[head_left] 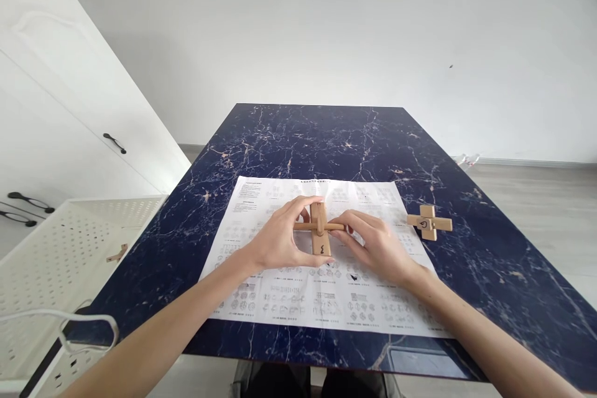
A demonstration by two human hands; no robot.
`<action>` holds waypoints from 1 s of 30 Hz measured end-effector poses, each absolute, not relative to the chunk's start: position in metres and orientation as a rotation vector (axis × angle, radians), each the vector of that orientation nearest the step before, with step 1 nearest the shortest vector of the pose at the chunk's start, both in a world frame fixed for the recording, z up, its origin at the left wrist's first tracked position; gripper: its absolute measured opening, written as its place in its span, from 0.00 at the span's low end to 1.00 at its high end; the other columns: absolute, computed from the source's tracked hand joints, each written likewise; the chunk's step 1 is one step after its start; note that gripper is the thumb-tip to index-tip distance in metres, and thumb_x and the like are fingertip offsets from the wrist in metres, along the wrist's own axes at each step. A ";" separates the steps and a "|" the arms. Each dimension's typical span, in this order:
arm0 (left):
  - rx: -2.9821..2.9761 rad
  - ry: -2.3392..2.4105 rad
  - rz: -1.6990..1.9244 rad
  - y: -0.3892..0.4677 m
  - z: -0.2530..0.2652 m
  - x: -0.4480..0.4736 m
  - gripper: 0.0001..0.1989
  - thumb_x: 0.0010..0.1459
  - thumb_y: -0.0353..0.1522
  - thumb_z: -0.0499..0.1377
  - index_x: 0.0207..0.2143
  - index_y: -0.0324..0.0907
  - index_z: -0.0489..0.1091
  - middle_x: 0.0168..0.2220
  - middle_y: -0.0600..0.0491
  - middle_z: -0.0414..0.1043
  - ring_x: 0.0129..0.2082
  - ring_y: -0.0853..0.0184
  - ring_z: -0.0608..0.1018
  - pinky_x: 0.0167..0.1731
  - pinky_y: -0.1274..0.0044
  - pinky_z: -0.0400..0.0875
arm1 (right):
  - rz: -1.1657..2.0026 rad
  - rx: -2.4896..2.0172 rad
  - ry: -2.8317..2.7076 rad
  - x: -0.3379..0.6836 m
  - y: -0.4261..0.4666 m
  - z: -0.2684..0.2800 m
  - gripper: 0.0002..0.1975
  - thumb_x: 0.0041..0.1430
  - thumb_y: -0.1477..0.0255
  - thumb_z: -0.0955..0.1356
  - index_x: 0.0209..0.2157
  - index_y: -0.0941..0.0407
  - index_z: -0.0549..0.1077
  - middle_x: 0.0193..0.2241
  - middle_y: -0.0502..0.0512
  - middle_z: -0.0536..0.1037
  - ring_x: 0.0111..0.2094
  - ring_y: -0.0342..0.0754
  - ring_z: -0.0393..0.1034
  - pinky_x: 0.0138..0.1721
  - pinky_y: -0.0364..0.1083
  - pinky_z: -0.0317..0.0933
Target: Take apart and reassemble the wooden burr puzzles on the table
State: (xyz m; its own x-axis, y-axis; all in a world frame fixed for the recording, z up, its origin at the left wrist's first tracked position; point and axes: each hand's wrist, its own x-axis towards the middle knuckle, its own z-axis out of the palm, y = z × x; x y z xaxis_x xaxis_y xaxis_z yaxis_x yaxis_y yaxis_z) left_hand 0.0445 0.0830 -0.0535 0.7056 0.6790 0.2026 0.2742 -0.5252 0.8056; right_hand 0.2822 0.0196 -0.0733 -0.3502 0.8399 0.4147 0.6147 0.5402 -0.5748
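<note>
Over the middle of a printed instruction sheet point(261, 286), both hands hold a wooden burr puzzle point(320, 242) made of crossed pieces. My left hand point(282, 236) grips its upright block by the far and near ends, thumb at the near end. Marks are written on that block. With thumb and fingers, my right hand point(373, 239) pinches the right end of the thin crosswise stick point(336, 226). A second wooden burr puzzle point(429, 224), marked with a letter, lies to the right, beside the sheet's right edge.
The dark blue marbled table point(317, 143) carries the sheet. At the left stands a white perforated basket point(60, 249) with a small wooden piece point(117, 253) inside. Behind it is a white cabinet point(69, 87) with black handles. A pale wall lies beyond the table.
</note>
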 end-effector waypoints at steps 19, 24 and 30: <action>2.095 0.829 0.581 0.089 -0.049 0.047 0.44 0.45 0.51 0.76 0.62 0.47 0.70 0.57 0.45 0.76 0.53 0.51 0.80 0.52 0.57 0.79 | 0.536 -1.299 -1.978 0.282 0.019 -0.071 0.12 0.76 0.66 0.63 0.42 0.54 0.77 0.29 0.52 0.79 0.26 0.47 0.70 0.30 0.47 0.61; 2.087 0.804 0.583 0.088 -0.047 0.047 0.43 0.46 0.50 0.76 0.61 0.47 0.71 0.53 0.46 0.78 0.49 0.52 0.81 0.49 0.58 0.80 | 0.562 -1.273 -1.966 0.279 0.018 -0.070 0.11 0.75 0.67 0.64 0.42 0.53 0.78 0.28 0.51 0.79 0.26 0.47 0.71 0.30 0.47 0.63; 2.051 0.720 0.624 0.089 -0.047 0.047 0.42 0.46 0.48 0.77 0.62 0.48 0.71 0.55 0.46 0.78 0.54 0.49 0.81 0.54 0.55 0.79 | 0.501 -1.284 -1.935 0.276 0.016 -0.070 0.12 0.76 0.66 0.64 0.40 0.53 0.77 0.26 0.50 0.78 0.25 0.47 0.70 0.30 0.47 0.63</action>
